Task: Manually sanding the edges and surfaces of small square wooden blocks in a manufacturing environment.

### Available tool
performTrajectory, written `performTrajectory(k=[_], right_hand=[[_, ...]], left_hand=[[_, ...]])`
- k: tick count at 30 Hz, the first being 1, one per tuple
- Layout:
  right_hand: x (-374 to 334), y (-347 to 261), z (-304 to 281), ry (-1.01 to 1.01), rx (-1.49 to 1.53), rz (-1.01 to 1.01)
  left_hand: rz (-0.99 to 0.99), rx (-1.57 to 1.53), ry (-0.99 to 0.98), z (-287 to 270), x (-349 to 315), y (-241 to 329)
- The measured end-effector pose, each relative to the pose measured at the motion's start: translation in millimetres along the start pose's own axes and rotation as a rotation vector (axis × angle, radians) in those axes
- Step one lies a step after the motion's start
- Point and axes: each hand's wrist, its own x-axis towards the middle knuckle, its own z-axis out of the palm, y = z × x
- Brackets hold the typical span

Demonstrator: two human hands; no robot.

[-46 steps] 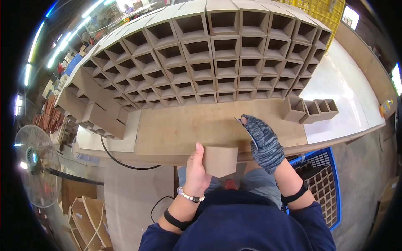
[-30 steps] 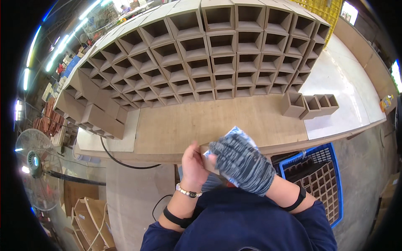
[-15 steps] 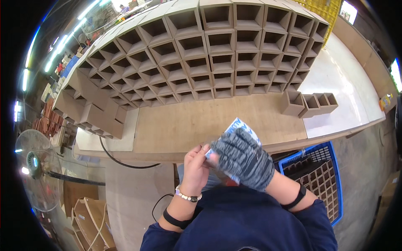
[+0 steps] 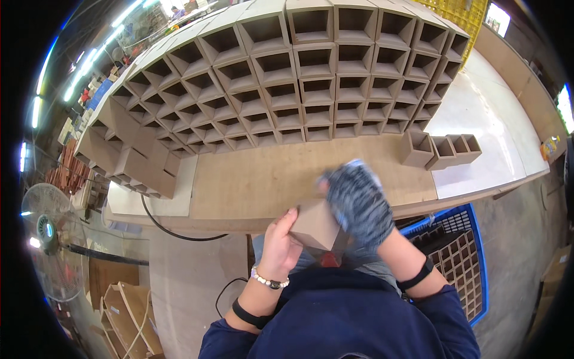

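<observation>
My bare left hand (image 4: 280, 244), with a beaded bracelet at its wrist, grips a small brown fibreboard box (image 4: 315, 224) by its left side. The box is tilted just in front of the table's near edge. My right hand (image 4: 360, 206), in a grey knitted glove with bare fingertips, is beside the box's far right edge and blurred by motion. A pale strip of the blue-printed white sheet (image 4: 356, 162) pokes out above the glove; the rest of it is hidden by the hand. I cannot tell whether the sheet touches the box.
A tall wall of stacked open brown boxes (image 4: 317, 90) lines the table's back. More boxes (image 4: 140, 161) stand at left, and several small ones (image 4: 454, 149) at right. Below right is a blue crate (image 4: 483, 281) holding boxes. A fan (image 4: 51, 239) and a black cable (image 4: 173, 233) are at left.
My right hand has moved up and away from my left hand, with the sheet now mostly hidden. The box in my left hand has come into clear view.
</observation>
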Motion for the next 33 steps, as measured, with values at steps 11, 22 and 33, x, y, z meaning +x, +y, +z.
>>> performTrajectory(k=[11,22,33], right_hand=[[-17,-27,-7,0.311,0.174,-0.052],[-2,-22,1,0.375,0.125,-0.011],[-12,22,22,0.445,0.247,0.13]], left_hand=[[0.139,-0.03,-0.066,9,2,-6],[0.15,-0.201,-0.288,-9,8,-16],[0.268,0.034,-0.425,13,-9,0]])
